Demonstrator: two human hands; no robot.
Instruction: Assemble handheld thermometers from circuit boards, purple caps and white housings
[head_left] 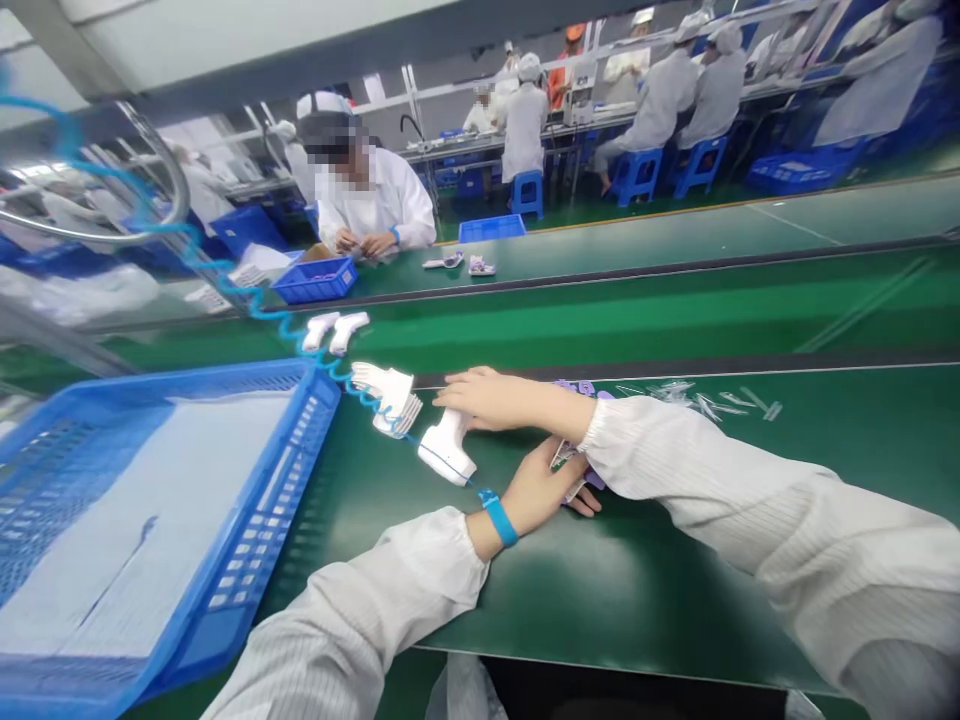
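Observation:
My right hand reaches across above my left forearm's end, fingers closed over the upper end of a white pistol-shaped plastic housing on the green work surface. Nearer to me, my left hand, with a blue strap at its wrist, is closed on a white-and-purple plastic part, mostly covered by the fingers. Just left of the housing lies a pile of white shell halves. Purple pieces show behind my right wrist, partly hidden by it.
A large blue crate with white sheets stands at left. A coiled blue cord runs to my left wrist strap. Clear plastic pieces lie to the right. Across the line, a person works beside a blue bin.

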